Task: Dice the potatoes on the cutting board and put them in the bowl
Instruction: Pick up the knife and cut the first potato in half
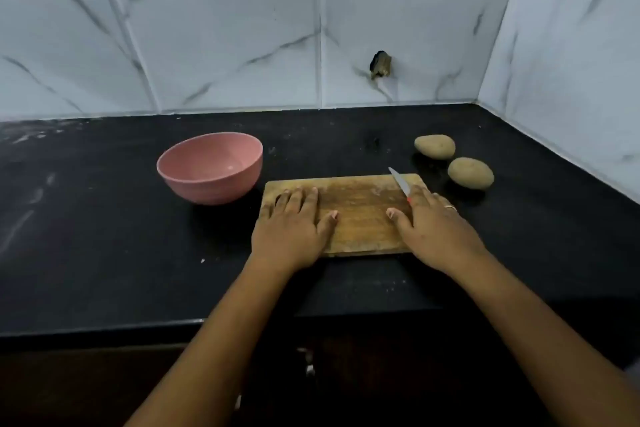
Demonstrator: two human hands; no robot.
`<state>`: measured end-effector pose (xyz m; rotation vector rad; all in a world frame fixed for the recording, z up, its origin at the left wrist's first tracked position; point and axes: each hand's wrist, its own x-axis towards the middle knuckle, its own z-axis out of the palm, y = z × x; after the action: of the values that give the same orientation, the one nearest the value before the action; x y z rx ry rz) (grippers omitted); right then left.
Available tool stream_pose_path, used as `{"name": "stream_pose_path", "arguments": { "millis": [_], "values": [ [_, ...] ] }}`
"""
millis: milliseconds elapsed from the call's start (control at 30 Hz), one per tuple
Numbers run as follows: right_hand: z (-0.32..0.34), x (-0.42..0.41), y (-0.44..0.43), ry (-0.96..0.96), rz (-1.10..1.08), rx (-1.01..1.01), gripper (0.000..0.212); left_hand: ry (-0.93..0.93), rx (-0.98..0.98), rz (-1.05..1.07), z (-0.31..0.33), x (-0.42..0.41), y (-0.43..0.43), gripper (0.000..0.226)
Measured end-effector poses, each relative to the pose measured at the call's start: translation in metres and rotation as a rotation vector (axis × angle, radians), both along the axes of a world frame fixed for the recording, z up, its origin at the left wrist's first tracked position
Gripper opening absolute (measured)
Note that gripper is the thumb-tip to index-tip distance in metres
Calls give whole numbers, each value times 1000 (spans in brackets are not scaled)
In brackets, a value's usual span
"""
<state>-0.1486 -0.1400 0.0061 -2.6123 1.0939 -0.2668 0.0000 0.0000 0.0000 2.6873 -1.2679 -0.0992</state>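
The left hand [294, 229] was laid flat on the left part of the cutting board [356, 204], fingers straight, nothing grasped. The right hand [433, 229] was rested over the handle of a knife [399, 181] at the board's right edge; whether the handle was grasped could not be told. A far potato [435, 146] and a near potato [470, 173] were left whole on the black counter [104, 218], right of the board. A pink bowl [207, 187] was set just left of it.
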Motion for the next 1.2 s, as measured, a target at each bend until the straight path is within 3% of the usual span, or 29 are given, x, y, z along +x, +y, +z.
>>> {"name": "stream_pose_path", "arguments": {
  "millis": [233,433,633,700,767,933,1200],
  "values": [
    [-2,-20,20,-25,30,-62,60,-75,-18,-48,-2,-24,29,64],
    [12,-19,21,-87,36,28,69,-111,-35,-77,6,-25,27,64],
    [24,-23,-28,-313,-112,-113,47,-154,-25,-161,31,-22,10,59],
    [28,-26,-51,-267,-202,-162,52,-155,-13,-206,40,-21,0,58],
    [29,-27,-75,-238,-263,-89,62,-149,-22,-238,46,-22,-13,57],
    [16,-25,-111,-151,-131,24,63,-118,-49,-317,41,-32,-44,54],
    [18,-55,-84,-285,8,121,48,-53,-20,-367,36,-39,-58,51]
  ]
}}
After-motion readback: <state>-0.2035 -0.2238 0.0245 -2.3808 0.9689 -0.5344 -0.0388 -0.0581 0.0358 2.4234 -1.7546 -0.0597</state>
